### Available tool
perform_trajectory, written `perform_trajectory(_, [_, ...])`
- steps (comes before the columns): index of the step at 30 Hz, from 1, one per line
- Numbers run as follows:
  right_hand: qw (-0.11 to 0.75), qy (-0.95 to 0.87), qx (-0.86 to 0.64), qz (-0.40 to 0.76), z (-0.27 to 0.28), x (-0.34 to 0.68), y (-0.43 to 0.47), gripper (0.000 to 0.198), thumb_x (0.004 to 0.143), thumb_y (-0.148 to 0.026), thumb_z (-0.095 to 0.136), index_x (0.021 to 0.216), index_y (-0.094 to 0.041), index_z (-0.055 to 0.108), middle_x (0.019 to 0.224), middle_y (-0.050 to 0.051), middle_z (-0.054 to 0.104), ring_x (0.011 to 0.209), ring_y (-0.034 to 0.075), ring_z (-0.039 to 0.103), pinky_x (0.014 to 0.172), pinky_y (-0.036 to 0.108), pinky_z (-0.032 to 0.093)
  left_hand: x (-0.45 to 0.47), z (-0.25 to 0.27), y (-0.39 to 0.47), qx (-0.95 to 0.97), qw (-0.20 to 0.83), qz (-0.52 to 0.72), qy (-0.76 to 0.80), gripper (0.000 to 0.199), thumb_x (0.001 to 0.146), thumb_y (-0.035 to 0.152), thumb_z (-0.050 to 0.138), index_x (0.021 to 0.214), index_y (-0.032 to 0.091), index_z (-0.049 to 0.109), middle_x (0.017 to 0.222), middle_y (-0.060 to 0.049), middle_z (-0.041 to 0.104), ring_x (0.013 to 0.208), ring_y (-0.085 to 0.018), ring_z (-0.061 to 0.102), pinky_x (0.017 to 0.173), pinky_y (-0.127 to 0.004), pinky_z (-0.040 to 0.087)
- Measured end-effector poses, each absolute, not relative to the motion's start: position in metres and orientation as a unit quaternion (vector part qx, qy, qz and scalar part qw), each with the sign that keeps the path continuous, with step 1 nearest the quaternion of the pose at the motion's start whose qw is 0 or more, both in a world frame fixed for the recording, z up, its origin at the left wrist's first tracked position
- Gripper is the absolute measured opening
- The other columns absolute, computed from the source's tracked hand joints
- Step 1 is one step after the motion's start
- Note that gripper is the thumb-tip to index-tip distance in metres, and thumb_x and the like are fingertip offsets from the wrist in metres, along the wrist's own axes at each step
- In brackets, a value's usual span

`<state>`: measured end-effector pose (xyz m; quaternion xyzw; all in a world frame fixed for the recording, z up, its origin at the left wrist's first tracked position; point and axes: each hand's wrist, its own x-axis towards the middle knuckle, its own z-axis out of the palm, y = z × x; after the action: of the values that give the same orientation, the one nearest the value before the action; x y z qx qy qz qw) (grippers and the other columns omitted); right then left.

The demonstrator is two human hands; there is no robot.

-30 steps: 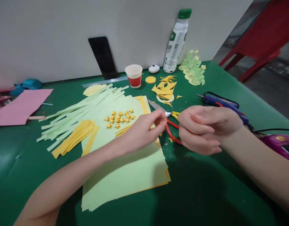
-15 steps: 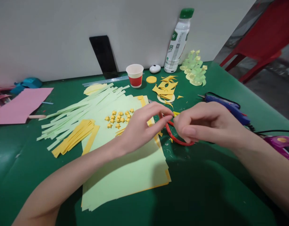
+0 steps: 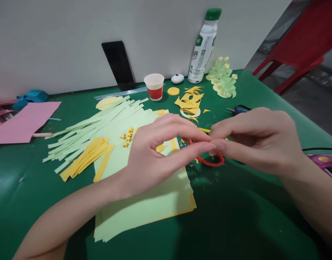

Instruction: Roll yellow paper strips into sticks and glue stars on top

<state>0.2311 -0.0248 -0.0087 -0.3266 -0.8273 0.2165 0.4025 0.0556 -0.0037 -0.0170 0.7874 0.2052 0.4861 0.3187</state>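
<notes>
Bare forearms (image 3: 84, 213), bare slender fingers (image 3: 182, 131)

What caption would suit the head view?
Left hand and right hand meet at the fingertips near yellow stars and green sheets.

There are two hands (image 3: 151, 155), one pair of scissors (image 3: 209, 164), one cup (image 3: 155, 93), one bottle (image 3: 204, 54), one phone (image 3: 118, 65), one chair (image 3: 301, 43), one pink sheet (image 3: 23, 122) and at least five yellow stars (image 3: 129, 139); the green strips (image 3: 95, 126) and yellow strips (image 3: 86, 159) overlap too much to count.

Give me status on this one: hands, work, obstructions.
Left hand and right hand joined at the fingers; whether anything is pinched can't be seen. Red handle loop partly hidden behind them. Left hand overlaps the yellow star cluster.
</notes>
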Motion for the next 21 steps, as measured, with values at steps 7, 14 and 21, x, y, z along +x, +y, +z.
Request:
perform_trajectory(7, [0.36, -0.828, -0.395, 0.17, -0.007, 0.2261, -0.025, 0.031, 0.082, -0.017, 0.052, 0.051, -0.014, 0.047, 0.043, -0.005, 0.04, 0.04, 0.001, 0.027, 0.034, 0.017, 0.02, 0.0546, -0.0218, 0.002, 0.819, 0.243, 0.474, 0.213, 0.013, 0.079, 0.012, 0.062, 0.068, 0.016, 0.056, 0.066, 0.002, 0.061, 0.064, -0.01, 0.054, 0.076, -0.031, 0.043])
perform_trajectory(14, [0.349, -0.803, -0.384, 0.293, -0.0096, 0.2261, -0.0185, 0.032, 0.082, -0.024, 0.054, 0.052, -0.015, 0.049, 0.04, -0.006, 0.04, 0.037, 0.0, 0.031, 0.033, 0.014, 0.023, 0.0553, -0.0221, 0.0015, 0.832, 0.325, 0.392, 0.221, 0.017, 0.089, 0.014, 0.043, 0.072, 0.019, 0.044, 0.072, 0.0, 0.047, 0.069, -0.012, 0.045, 0.064, -0.026, 0.039])
perform_trajectory(21, [0.343, -0.738, -0.384, 0.436, -0.0124, 0.2312, -0.0206, 0.033, 0.084, -0.037, 0.049, 0.06, -0.017, 0.054, 0.043, -0.004, 0.044, 0.037, 0.003, 0.037, 0.034, 0.016, 0.028, 0.0555, -0.0265, 0.0015, 0.78, 0.459, 0.368, 0.214, 0.016, 0.093, 0.019, 0.034, 0.078, 0.02, 0.039, 0.078, 0.0, 0.04, 0.072, -0.012, 0.042, 0.068, -0.028, 0.039])
